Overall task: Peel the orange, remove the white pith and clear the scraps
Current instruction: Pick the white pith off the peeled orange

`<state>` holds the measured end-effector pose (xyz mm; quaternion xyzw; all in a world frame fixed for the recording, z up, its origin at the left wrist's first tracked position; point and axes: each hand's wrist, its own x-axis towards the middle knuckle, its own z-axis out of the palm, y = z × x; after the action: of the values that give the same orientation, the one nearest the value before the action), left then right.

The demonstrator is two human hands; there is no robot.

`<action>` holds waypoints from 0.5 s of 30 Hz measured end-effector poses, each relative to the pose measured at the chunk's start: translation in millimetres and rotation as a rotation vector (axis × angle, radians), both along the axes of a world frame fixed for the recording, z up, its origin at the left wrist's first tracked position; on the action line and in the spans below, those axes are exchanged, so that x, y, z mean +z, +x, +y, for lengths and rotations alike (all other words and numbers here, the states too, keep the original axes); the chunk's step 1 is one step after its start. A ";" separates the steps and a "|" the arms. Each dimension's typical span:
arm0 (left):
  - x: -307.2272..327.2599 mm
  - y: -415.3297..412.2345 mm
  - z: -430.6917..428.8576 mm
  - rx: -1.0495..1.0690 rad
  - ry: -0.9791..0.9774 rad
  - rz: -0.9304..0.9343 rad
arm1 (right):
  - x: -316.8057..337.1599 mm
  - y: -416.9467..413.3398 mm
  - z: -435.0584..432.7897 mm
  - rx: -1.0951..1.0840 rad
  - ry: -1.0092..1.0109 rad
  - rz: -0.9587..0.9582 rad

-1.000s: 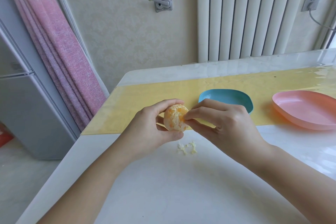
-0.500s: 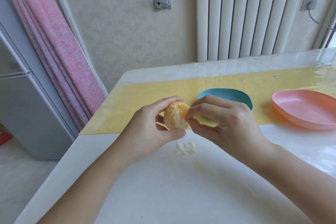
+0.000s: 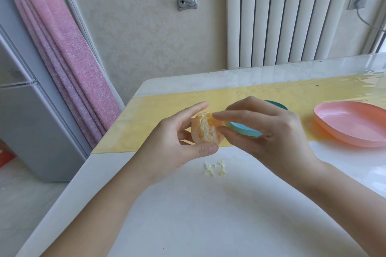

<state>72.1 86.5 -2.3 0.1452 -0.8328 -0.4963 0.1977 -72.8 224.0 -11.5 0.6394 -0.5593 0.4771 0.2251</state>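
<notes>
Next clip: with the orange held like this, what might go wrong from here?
The left hand grips the orange only by thumb and fingertips while the right hand pinches at it; it may slip and drop. The pith scraps lie loose on the white table, pale on pale, so some may get missed when clearing.

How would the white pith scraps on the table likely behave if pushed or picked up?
The pith scraps look thin and stringy, so probably floppy and very light. Lying as separate bits on the glossy table, they would likely scatter rather than slide together.
</notes>
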 end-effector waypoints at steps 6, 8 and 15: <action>-0.4 1.2 0.1 0.030 -0.039 0.002 | -0.1 -1.7 -1.3 -0.046 -0.015 0.092; 0.0 1.8 0.7 0.020 -0.049 -0.006 | 0.1 -1.6 -1.6 -0.062 -0.004 0.112; 0.8 1.5 1.7 0.001 -0.040 0.009 | -0.4 -0.7 -3.7 -0.036 0.037 0.089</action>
<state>73.6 88.3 -1.5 0.1395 -0.8415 -0.4802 0.2046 -73.5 220.3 -11.8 0.6540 -0.5687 0.4336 0.2466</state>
